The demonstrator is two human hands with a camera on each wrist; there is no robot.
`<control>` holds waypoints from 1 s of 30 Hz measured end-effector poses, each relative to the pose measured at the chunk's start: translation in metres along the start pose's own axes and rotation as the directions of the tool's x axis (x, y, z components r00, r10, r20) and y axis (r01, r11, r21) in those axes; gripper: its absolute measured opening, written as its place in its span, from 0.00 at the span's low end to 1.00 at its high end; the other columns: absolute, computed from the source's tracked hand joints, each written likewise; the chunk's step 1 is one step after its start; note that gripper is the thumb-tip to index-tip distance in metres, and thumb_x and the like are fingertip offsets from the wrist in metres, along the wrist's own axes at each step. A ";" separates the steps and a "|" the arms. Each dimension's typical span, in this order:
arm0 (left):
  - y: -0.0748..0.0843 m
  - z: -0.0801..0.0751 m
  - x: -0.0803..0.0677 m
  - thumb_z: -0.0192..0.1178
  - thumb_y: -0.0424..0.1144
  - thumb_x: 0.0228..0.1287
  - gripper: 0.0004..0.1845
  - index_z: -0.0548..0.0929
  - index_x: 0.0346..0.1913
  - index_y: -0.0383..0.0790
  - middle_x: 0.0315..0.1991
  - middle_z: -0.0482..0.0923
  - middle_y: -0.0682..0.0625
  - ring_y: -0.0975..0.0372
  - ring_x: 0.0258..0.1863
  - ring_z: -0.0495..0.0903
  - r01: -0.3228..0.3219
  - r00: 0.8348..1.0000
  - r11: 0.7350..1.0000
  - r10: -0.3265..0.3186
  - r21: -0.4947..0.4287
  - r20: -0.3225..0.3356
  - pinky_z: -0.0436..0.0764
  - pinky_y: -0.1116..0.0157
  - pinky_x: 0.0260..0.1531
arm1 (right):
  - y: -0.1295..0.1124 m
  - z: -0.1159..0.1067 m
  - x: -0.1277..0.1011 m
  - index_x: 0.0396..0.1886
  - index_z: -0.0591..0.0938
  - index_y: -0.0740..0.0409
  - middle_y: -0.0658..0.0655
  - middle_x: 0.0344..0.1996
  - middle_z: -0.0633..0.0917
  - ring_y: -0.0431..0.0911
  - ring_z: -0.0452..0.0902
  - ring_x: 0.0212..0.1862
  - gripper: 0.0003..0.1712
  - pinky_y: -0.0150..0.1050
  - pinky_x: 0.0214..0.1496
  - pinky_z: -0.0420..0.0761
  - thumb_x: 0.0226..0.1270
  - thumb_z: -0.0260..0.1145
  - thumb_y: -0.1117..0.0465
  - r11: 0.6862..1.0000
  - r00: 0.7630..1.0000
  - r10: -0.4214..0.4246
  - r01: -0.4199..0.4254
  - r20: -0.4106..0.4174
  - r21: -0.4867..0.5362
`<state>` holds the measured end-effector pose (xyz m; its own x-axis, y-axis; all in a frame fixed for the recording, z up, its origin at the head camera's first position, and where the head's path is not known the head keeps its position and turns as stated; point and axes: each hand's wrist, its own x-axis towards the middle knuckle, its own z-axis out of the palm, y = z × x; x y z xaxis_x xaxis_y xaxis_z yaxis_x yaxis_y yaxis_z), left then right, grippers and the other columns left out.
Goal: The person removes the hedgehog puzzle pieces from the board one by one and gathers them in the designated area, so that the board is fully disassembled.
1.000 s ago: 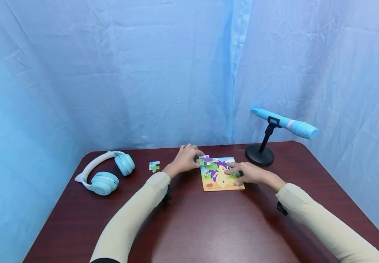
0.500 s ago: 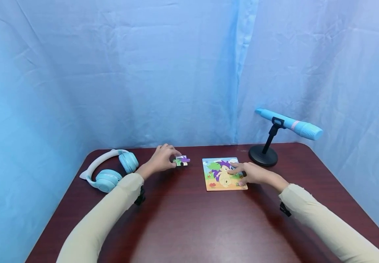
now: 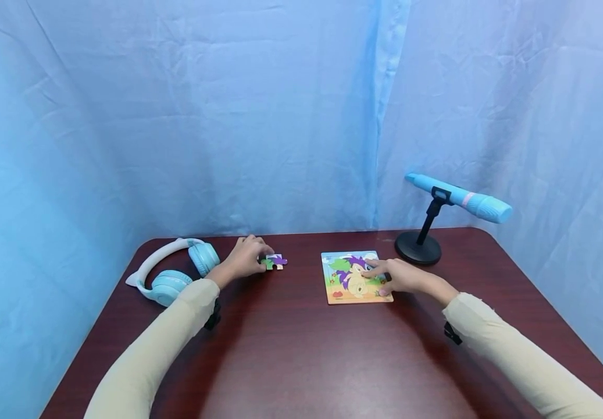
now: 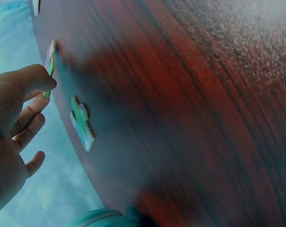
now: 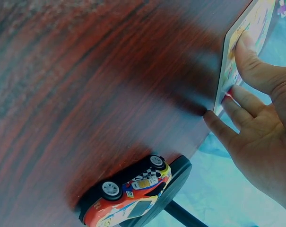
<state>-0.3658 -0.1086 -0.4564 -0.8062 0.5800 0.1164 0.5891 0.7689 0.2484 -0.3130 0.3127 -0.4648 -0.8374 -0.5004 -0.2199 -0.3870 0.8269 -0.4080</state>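
My left hand (image 3: 243,257) pinches a green and purple jigsaw piece (image 3: 276,260) between thumb and fingers, above the table left of the puzzle. In the left wrist view, a second jigsaw piece (image 4: 81,125) lies on the table under this hand; in the head view the hand hides it. The square jigsaw puzzle (image 3: 335,285), with a cartoon figure in purple hair, lies flat at the back middle of the table. On its right side rests my right hand (image 3: 398,274), thumb and fingers spread on the picture and covering part of it.
Light blue cat-ear headphones (image 3: 169,285) lie at the back left, close to my left forearm. A blue microphone (image 3: 458,195) stands on a black stand (image 3: 418,250) at the back right. In the right wrist view, a toy car (image 5: 128,194) sits beside the stand's base.
My left hand has carried the jigsaw piece left, away from the puzzle's upper left corner, and now covers the loose piece there. My right hand has stayed on the puzzle.
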 end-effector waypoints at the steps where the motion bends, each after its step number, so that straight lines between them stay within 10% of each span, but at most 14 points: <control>1: -0.001 0.001 0.000 0.68 0.34 0.60 0.20 0.87 0.56 0.40 0.50 0.84 0.45 0.52 0.50 0.74 0.004 1.000 1.000 -0.004 0.001 0.004 0.68 0.46 0.58 | 0.000 0.000 0.000 0.72 0.76 0.45 0.64 0.77 0.65 0.68 0.59 0.76 0.35 0.63 0.70 0.70 0.64 0.73 0.60 1.000 1.000 0.002 -0.002 0.001 0.004; 30: -0.013 0.005 0.010 0.68 0.34 0.63 0.18 0.88 0.56 0.40 0.52 0.84 0.44 0.49 0.58 0.75 0.059 0.995 0.997 -0.055 -0.045 0.087 0.69 0.43 0.61 | 0.002 0.001 0.000 0.72 0.76 0.43 0.62 0.78 0.65 0.67 0.58 0.77 0.35 0.64 0.71 0.67 0.65 0.73 0.60 1.000 1.000 -0.002 0.002 0.003 0.009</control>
<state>-0.3816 -0.1116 -0.4632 -0.8298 0.5578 0.0180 0.5370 0.7892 0.2981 -0.3137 0.3143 -0.4664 -0.8353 -0.5030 -0.2221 -0.3852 0.8236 -0.4164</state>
